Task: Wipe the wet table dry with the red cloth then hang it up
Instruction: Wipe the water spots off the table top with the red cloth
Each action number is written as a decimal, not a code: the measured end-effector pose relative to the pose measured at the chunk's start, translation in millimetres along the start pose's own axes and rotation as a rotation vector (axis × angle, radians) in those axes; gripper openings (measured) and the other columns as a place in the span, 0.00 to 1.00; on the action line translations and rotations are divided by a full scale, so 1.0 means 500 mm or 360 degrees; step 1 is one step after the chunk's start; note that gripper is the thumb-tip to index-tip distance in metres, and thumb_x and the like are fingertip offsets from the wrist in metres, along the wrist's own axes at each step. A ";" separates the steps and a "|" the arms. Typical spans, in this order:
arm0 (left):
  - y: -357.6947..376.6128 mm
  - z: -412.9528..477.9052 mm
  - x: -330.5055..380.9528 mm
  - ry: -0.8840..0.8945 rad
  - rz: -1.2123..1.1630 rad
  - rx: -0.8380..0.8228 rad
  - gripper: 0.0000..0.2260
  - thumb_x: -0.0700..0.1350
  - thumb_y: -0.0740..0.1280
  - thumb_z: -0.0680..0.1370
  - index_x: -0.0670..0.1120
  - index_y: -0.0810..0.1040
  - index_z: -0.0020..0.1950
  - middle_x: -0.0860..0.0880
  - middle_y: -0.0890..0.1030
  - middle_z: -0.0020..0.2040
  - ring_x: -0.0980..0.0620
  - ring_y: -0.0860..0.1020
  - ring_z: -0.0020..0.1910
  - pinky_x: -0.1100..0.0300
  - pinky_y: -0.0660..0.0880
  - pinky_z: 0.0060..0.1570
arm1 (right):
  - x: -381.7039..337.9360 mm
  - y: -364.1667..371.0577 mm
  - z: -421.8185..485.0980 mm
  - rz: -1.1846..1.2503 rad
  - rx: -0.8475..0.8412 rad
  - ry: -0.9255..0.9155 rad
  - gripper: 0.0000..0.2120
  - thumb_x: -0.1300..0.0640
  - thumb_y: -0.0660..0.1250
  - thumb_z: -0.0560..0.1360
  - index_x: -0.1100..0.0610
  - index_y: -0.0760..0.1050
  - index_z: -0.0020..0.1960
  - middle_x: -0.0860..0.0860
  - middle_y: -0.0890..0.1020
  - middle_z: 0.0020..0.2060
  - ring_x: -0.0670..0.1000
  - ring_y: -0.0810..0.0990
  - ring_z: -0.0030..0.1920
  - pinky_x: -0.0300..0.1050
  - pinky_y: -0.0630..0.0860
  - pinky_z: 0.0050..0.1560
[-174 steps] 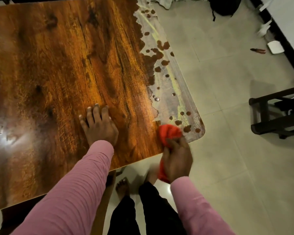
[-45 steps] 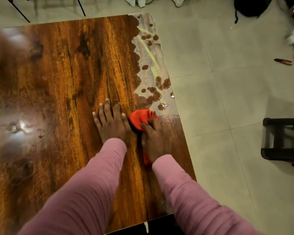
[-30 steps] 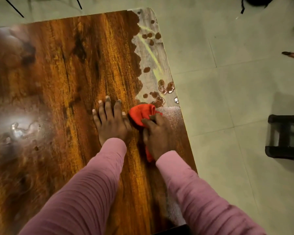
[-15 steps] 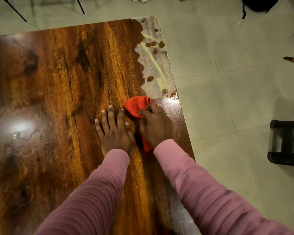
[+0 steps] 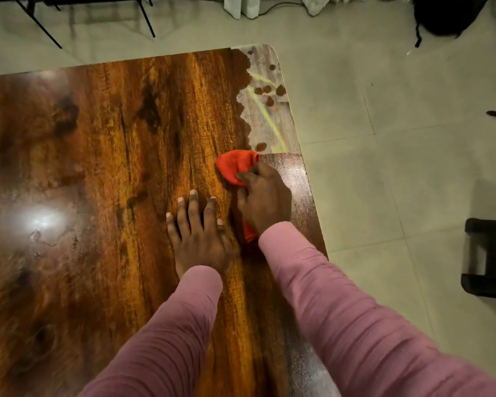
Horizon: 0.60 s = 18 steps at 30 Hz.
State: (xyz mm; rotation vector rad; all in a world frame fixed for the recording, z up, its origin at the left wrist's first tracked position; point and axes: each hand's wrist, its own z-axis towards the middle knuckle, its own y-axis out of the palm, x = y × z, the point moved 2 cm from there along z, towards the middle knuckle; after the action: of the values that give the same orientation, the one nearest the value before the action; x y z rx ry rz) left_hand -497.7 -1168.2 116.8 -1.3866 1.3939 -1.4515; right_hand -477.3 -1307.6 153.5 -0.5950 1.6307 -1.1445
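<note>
Right hand (image 5: 265,200) gripping red cloth (image 5: 236,167) on wet wooden table (image 5: 103,156), left hand (image 5: 198,233) flat, fingers straight, tiled floor (image 5: 384,173) beside.

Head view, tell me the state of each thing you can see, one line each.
table: glossy, far right corner not yet wiped.
pale patch: spotted, covers that corner.
red cloth: bunched, on the table at the patch's near edge.
right hand: grips the red cloth.
left hand: flat on the table, palm down.
</note>
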 end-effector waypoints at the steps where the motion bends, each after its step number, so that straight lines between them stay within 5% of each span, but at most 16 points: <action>1: 0.000 0.000 -0.001 0.0008 0.0001 0.0008 0.23 0.50 0.50 0.79 0.49 0.65 0.74 0.43 0.59 0.77 0.42 0.52 0.77 0.41 0.46 0.74 | 0.018 -0.009 0.007 -0.0045 0.0001 -0.0026 0.14 0.56 0.66 0.72 0.53 0.80 0.57 0.54 0.77 0.56 0.58 0.75 0.55 0.53 0.76 0.50; 6: 0.004 0.001 -0.005 0.0030 0.0035 -0.0007 0.23 0.50 0.49 0.79 0.49 0.63 0.74 0.43 0.58 0.78 0.42 0.51 0.77 0.40 0.46 0.74 | 0.125 -0.062 0.091 -0.0063 0.0361 0.0707 0.14 0.57 0.65 0.72 0.53 0.80 0.56 0.55 0.77 0.57 0.60 0.76 0.55 0.52 0.74 0.51; 8: 0.005 0.002 -0.006 0.0018 0.0048 -0.0009 0.23 0.50 0.49 0.79 0.49 0.64 0.74 0.43 0.59 0.77 0.42 0.52 0.77 0.40 0.47 0.74 | 0.105 -0.051 0.099 -0.0047 0.0408 0.0794 0.12 0.57 0.65 0.71 0.54 0.80 0.54 0.55 0.77 0.56 0.60 0.76 0.54 0.53 0.74 0.50; 15: -0.001 0.003 0.000 -0.0003 0.0046 -0.0020 0.25 0.51 0.48 0.78 0.49 0.66 0.73 0.43 0.60 0.77 0.41 0.54 0.77 0.41 0.47 0.75 | 0.009 0.000 0.093 -0.0077 0.0057 -0.0017 0.12 0.55 0.66 0.74 0.52 0.79 0.56 0.53 0.77 0.56 0.57 0.75 0.54 0.52 0.76 0.52; 18: -0.011 0.002 0.001 0.0012 -0.0044 0.0043 0.22 0.50 0.51 0.78 0.48 0.70 0.70 0.42 0.65 0.74 0.40 0.58 0.75 0.41 0.48 0.74 | 0.077 -0.039 0.132 -0.0096 0.0220 0.0294 0.13 0.56 0.65 0.74 0.53 0.79 0.57 0.53 0.77 0.56 0.57 0.77 0.54 0.51 0.74 0.51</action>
State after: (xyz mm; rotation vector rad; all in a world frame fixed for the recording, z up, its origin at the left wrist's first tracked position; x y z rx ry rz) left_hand -495.9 -1167.8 122.3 -1.3901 1.3600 -1.4890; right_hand -433.8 -1373.3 151.1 -0.4632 1.6815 -1.3784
